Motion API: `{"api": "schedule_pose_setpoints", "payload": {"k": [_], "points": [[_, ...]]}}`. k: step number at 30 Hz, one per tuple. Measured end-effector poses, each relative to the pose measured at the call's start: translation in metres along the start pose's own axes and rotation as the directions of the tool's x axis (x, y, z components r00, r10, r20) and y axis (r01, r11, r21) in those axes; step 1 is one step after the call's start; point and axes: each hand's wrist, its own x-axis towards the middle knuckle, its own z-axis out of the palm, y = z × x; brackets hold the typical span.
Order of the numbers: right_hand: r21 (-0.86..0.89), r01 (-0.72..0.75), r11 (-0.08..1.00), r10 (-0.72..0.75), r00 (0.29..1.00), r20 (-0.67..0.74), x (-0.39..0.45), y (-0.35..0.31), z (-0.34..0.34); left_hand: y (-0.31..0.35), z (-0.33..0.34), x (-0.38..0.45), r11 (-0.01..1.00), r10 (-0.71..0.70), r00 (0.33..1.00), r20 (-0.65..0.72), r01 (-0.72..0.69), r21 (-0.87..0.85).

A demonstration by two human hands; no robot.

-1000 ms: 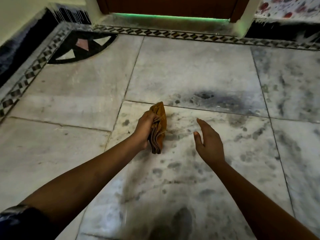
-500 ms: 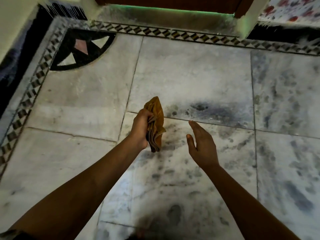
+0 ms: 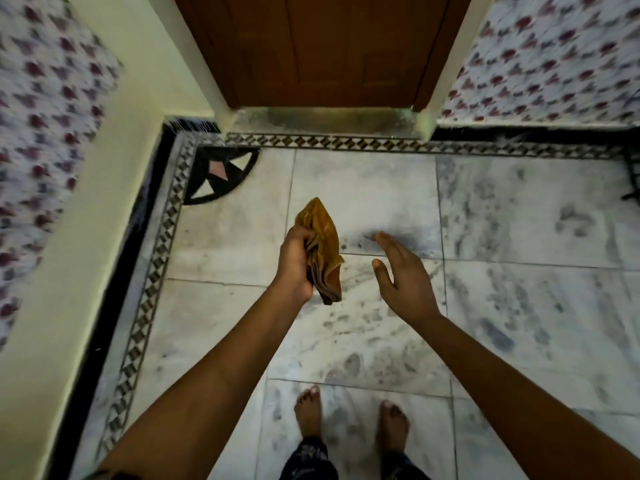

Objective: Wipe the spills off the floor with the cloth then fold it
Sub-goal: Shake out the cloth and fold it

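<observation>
A: Cloth's (image 3: 320, 247) whereabouts come last, so start with the biggest thing you see

B: The marble floor (image 3: 502, 271), pale with grey mottling and a dark smudge just past the right fingertips. A black-and-white patterned border (image 3: 381, 143) runs along its far and left edges, with a fan-shaped inlay (image 3: 218, 174) in the corner

A: And beyond that?

B: A brown wooden door (image 3: 322, 46), shut, with floral-printed walls either side

A: The person?

B: Two bare feet (image 3: 308, 415) stand on the tiles at the bottom, both forearms reach forward

A: Hands?

B: The right hand (image 3: 403, 275) is spread flat, fingers straight, holding nothing, close beside the cloth but apart from it. The left hand (image 3: 294, 261) grips the folded brown cloth, bunched and upright, held above the floor in mid-frame
</observation>
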Motion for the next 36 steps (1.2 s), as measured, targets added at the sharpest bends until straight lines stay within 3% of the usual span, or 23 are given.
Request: {"api": "schedule_pose_setpoints", "payload": {"k": [8,16,21,27,36], "points": [[0.100,0.038,0.994,-0.033,0.998,-0.054,-0.046,-0.123,-0.164,0.066,0.069,-0.200,0.994,0.074,0.996,-0.051,-0.069,0.081],[0.189,0.130,0.973,-0.111,0.988,-0.107,-0.075,-0.174,-0.263,0.094,0.123,-0.304,0.982,0.179,0.980,-0.083,-0.173,0.071],[0.276,0.197,0.941,-0.157,0.975,-0.160,-0.068,-0.215,-0.293,0.121,0.158,-0.342,0.950,0.311,0.949,-0.056,-0.307,0.060],[0.568,0.205,0.797,-0.211,0.976,-0.057,-0.057,-0.285,-0.326,0.154,0.177,-0.374,0.862,0.507,0.862,-0.008,-0.506,0.026],[0.520,0.185,0.834,-0.121,0.980,-0.155,-0.027,-0.327,-0.334,0.188,0.144,-0.397,0.850,0.524,0.851,-0.026,-0.521,0.073]]}}
